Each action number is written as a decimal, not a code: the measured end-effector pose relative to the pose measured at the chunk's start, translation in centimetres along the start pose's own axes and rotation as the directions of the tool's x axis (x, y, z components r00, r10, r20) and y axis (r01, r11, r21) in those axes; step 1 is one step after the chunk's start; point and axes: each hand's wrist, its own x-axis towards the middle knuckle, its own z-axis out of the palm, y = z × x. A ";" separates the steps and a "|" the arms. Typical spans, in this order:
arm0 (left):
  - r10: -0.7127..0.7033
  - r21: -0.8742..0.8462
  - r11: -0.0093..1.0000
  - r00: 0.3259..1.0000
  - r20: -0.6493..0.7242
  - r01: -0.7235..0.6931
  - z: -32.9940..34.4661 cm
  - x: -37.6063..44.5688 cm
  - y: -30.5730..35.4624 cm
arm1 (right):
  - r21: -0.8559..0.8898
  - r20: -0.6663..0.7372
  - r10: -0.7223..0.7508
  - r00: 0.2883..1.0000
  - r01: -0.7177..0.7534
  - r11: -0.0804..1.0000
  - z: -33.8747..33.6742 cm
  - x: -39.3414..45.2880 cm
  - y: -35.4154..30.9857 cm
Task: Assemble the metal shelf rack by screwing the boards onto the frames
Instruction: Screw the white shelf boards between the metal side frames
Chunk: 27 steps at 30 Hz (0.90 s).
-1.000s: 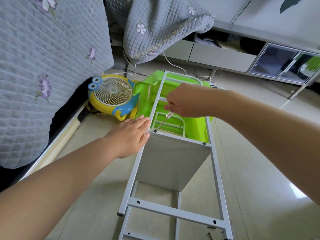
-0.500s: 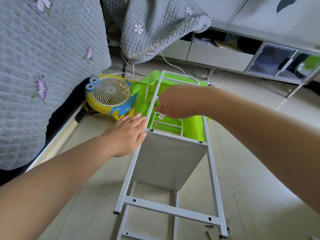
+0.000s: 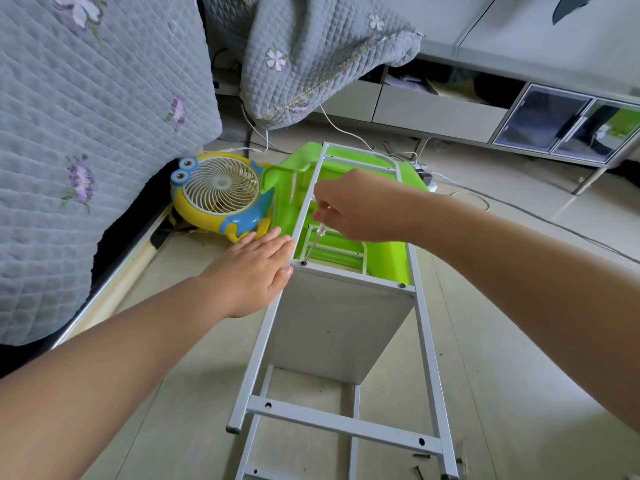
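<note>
The rack frame (image 3: 424,344) lay across the tiled floor (image 3: 502,358), its grey rails running from the near edge of view toward a green plastic stool (image 3: 287,202) at the far end. One grey board (image 3: 337,327) sat upright between the two long rails, its top edge against a crossbar.

Left hand (image 3: 256,271): fingers straight and together, palm pressed flat against the outer side of the left rail, right at the board's left corner. Nothing gripped.

Right hand (image 3: 360,209): fingers curled and pinched round the handle of a small screwdriver (image 3: 317,242). The shaft slanted down and left, tip seated on a dark screw (image 3: 304,263) at the board's left corner. A second screw (image 3: 402,286) sat in the crossbar at the board's right corner.

Nearer crossbar showed open holes. Two loose screws (image 3: 419,464) lay on the floor by the frame's near right foot.

A yellow and blue cartoon fan (image 3: 221,195) leaned beside the stool at the floor's left edge, under a grey quilted cover (image 3: 86,133). White cables (image 3: 346,131) trailed along the floor's far edge, before a low cabinet (image 3: 519,112).
</note>
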 end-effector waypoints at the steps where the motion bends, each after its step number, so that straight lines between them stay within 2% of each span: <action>1: 0.000 0.003 1.000 1.000 -0.002 0.000 0.0 0.0 0.0 | -0.017 -0.011 0.014 1.000 -0.015 1.000 0.0 0.1 -0.2; 4: -0.001 0.005 1.000 1.000 -0.003 0.001 0.0 -0.1 0.0 | -0.108 -0.031 0.028 0.999 -0.032 0.994 0.2 0.6 -0.9; 8: -0.003 -0.003 1.000 1.000 -0.004 0.003 0.0 -0.1 0.0 | 0.007 0.042 0.037 0.998 -0.037 0.999 -0.5 0.3 -0.6; 10: -0.004 -0.007 1.000 1.000 -0.009 0.004 0.0 -0.1 0.0 | -0.004 0.106 0.020 0.994 -0.019 1.000 -0.7 0.0 -0.2; 14: -0.005 -0.037 0.999 1.000 -0.012 0.005 0.3 0.0 -0.1 | 0.031 0.096 0.035 0.995 -0.038 0.999 -1.0 0.1 0.1; 21: -0.011 -0.061 0.998 1.000 -0.002 0.011 0.5 -0.3 0.0 | 0.209 0.218 0.234 0.947 -0.280 0.937 -1.8 1.6 -0.9; 27: -0.017 -0.046 0.999 1.000 0.006 0.018 0.4 -0.3 0.0 | 0.244 0.322 0.258 0.911 -0.343 0.907 -1.9 1.5 -1.5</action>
